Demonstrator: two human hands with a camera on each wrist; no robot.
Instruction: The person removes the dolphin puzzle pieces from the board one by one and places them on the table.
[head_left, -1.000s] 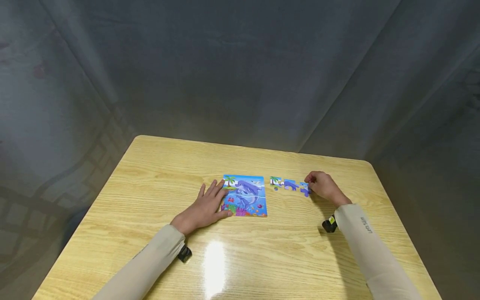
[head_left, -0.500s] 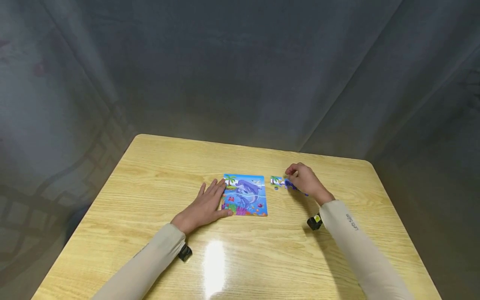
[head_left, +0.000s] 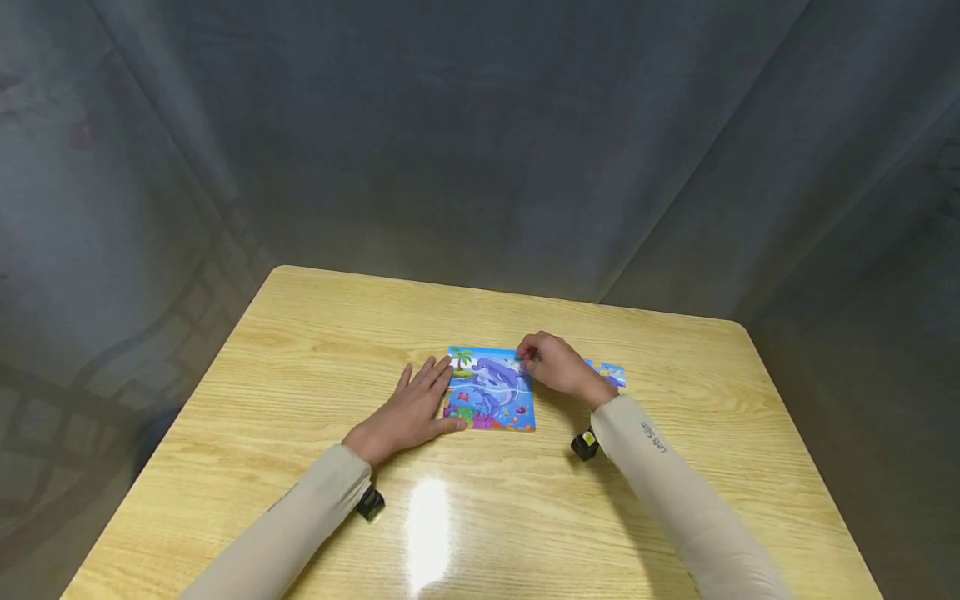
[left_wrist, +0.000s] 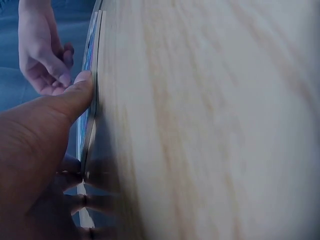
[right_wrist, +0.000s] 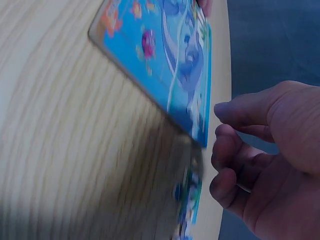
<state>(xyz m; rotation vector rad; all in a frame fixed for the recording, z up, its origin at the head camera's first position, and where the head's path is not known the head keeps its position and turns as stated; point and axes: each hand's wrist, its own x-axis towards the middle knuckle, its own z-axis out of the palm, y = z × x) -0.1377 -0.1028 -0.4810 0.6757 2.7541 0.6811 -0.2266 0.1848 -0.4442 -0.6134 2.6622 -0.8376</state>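
Note:
A square puzzle board [head_left: 495,387] with a dolphin picture lies on the table. My left hand [head_left: 405,421] rests along its left side, fingers spread and fairly straight, fingertips over the edge; the left wrist view shows the thumb [left_wrist: 80,87] on the board's rim. Over the board's upper right corner is my right hand [head_left: 558,367], fingers loosely curled. In the right wrist view its thumb [right_wrist: 240,110] and fingertips stand close together with nothing seen between them. Jigsaw pieces [head_left: 613,373] lie to the right of the board, partly hidden by that hand.
The wooden table [head_left: 337,333] has rounded far corners, and a grey curtain [head_left: 450,167] hangs behind and beside it. A glare spot [head_left: 429,533] shines near the front. Both wrists carry small black cameras [head_left: 585,444].
My right hand has moved left, from the rightmost jigsaw piece past the others to the board's upper right corner. The rightmost piece shows again. My left hand has stayed in place.

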